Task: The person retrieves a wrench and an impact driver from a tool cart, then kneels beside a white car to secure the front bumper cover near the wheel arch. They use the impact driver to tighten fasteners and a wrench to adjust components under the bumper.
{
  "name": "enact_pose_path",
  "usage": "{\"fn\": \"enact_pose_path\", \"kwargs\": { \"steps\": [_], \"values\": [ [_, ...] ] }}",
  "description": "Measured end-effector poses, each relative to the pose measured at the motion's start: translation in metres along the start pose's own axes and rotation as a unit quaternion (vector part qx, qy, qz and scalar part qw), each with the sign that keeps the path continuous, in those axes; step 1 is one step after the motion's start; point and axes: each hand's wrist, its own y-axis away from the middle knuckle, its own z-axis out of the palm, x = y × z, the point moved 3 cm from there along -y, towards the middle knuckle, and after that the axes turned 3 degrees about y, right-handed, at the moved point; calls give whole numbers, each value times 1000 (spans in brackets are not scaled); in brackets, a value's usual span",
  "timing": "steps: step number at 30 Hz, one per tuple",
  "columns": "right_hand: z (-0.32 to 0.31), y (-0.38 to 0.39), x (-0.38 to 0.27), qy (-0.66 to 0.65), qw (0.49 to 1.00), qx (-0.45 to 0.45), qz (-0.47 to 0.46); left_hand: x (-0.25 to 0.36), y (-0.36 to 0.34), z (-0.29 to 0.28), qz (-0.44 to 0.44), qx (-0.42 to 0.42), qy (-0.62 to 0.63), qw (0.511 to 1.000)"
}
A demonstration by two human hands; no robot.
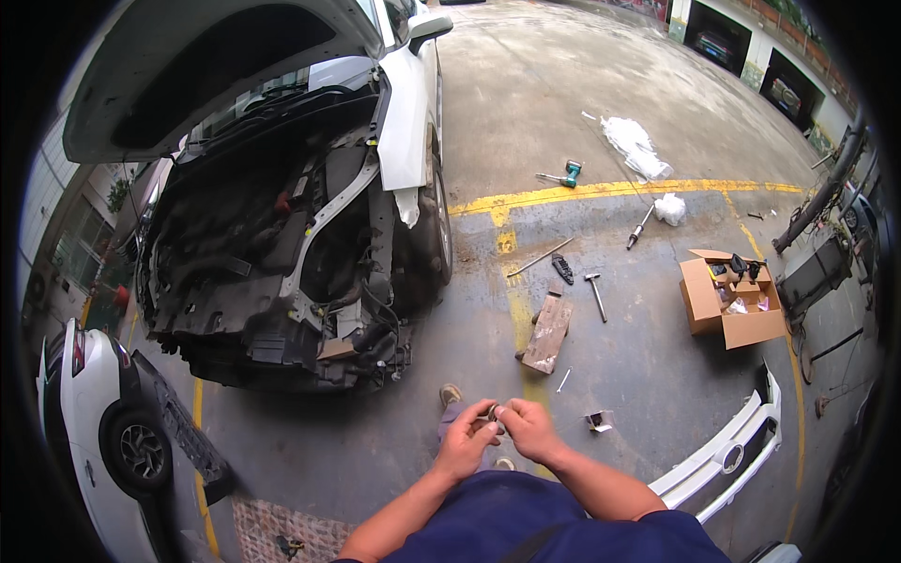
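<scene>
My left hand (465,445) and my right hand (529,430) meet in front of my body, fingers closed around a small dark part (494,413) with a metallic look. Fingertips of both hands pinch it and cover most of it, so its exact kind cannot be made out. On the floor to the right of my hands lies a small open box (597,422) with something dark in it. Beyond them are a small wrench (563,380) and a low wooden stool (547,334). A hammer (597,297) lies beside the stool.
Ahead left stands a white car (404,141), its hood raised and front stripped. A cardboard box (709,314) of parts and a white bumper (723,460) are to the right. A cordless drill (571,174), a long rod (540,257) and plastic wrapping (633,145) lie farther off.
</scene>
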Motion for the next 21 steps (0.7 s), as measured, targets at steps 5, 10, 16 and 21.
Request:
{"fn": "enact_pose_path", "kwargs": {
  "steps": [5, 10, 16, 21],
  "values": [
    [-24, -122, -25, 28, 997, 65, -26, 37, -127, -22, 169, -4, -251, 953],
    [-41, -223, -75, -12, 993, 115, -22, 98, -234, -37, 242, 0, -261, 935],
    [-65, -314, -84, 6, 990, 144, 4, 123, -332, -46, 253, -15, -285, 924],
    [-87, -400, -96, 33, 994, 99, 21, 108, -423, -58, 149, -31, -142, 978]
  ]
}}
